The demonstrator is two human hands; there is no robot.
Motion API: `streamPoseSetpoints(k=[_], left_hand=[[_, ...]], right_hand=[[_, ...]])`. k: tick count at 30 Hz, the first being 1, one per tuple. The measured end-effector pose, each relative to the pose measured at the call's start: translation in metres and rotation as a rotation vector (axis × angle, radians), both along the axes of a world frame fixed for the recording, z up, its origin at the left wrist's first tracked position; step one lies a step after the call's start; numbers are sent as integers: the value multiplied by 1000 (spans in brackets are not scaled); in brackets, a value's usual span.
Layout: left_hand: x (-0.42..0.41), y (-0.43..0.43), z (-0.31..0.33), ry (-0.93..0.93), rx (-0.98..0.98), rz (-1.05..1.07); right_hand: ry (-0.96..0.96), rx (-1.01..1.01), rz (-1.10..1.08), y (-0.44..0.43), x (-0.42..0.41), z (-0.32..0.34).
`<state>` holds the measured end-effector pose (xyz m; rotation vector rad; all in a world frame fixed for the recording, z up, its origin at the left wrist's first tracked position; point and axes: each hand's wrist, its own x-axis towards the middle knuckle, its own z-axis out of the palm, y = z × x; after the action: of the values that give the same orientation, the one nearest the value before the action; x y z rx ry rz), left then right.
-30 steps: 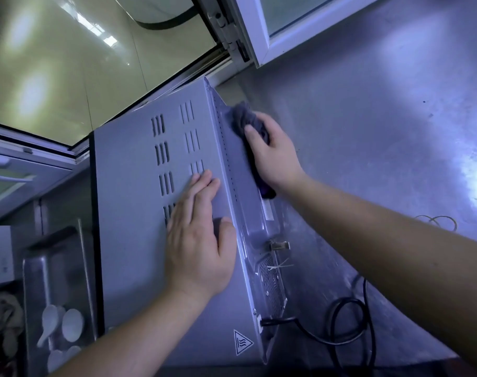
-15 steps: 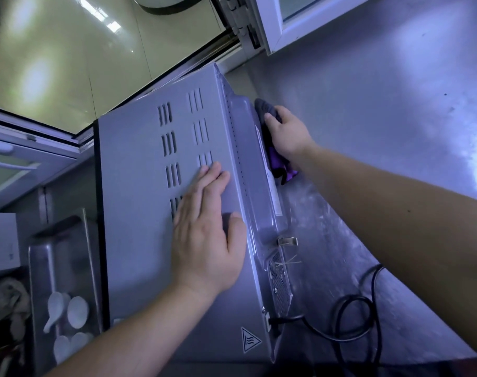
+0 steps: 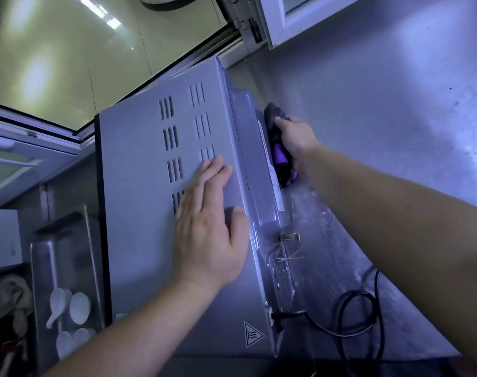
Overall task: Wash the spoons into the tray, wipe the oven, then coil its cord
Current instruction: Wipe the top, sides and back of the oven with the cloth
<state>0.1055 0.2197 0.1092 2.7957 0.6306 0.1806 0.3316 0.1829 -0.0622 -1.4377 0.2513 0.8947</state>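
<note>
1. My left hand (image 3: 210,235) lies flat, fingers straight, on top of the grey vented metal oven (image 3: 139,213). My right hand (image 3: 297,140) grips a dark purple cloth (image 3: 282,159) pressed against the oven's back panel.
2. To wipe well, I judge, I need long overlapping strokes along that back panel, my left palm weighting the oven so it cannot slide.
3. I should ease the cloth around the small metal clip on the oven's back, where it may snag.
4. The black power cord (image 3: 348,317) lies in loose loops behind the oven, not yet coiled.
5. The white ceramic spoons (image 3: 79,307) lie in the steel tray (image 3: 45,268) at the oven's front.
</note>
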Motion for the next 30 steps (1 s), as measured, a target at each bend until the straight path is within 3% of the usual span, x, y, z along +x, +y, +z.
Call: streamPoseSetpoints(k=[11, 18, 22, 30], left_hand=[[0, 0, -2, -27, 8, -6], [-2, 1, -4, -40, 15, -4], [-1, -1, -3, -29, 2, 4], [-1, -2, -2, -37, -10, 11]], right_hand=[[-12, -56, -30, -49, -77, -1], [232, 73, -33, -86, -110, -17], [231, 114, -99, -63, -81, -11], [344, 89, 29, -89, -102, -8]])
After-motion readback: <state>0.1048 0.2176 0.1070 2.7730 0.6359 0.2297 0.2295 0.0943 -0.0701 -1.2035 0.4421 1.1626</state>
